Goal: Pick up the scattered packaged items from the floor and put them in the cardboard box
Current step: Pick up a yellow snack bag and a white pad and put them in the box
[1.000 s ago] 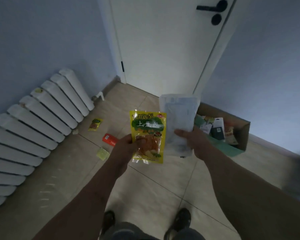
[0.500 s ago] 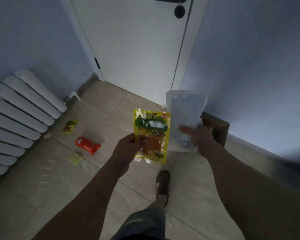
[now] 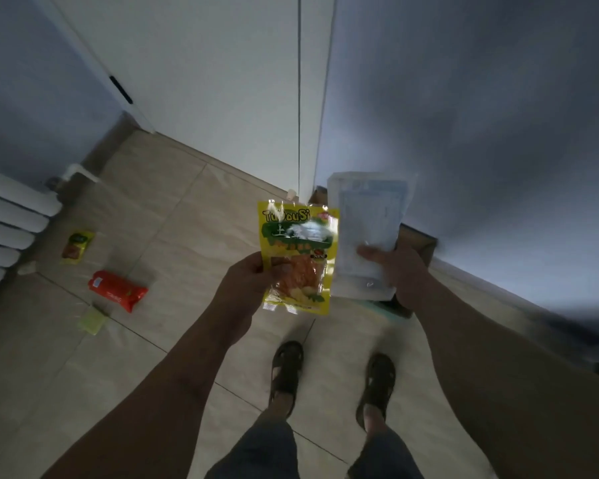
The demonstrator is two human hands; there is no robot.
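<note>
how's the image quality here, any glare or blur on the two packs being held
Head view: dim, bluish light. Glare whites out the middle of the print on the yellow snack packet in the left hand. The pale clear pouch in the right hand looks soft. The right wall and arm edges smear, and wide-angle distortion bends the door lines.

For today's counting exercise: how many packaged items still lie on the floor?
3: a small yellow packet nearest the radiator, a red pack beside it, and a pale green sachet just below. Others may be hidden behind the held packets.
</note>
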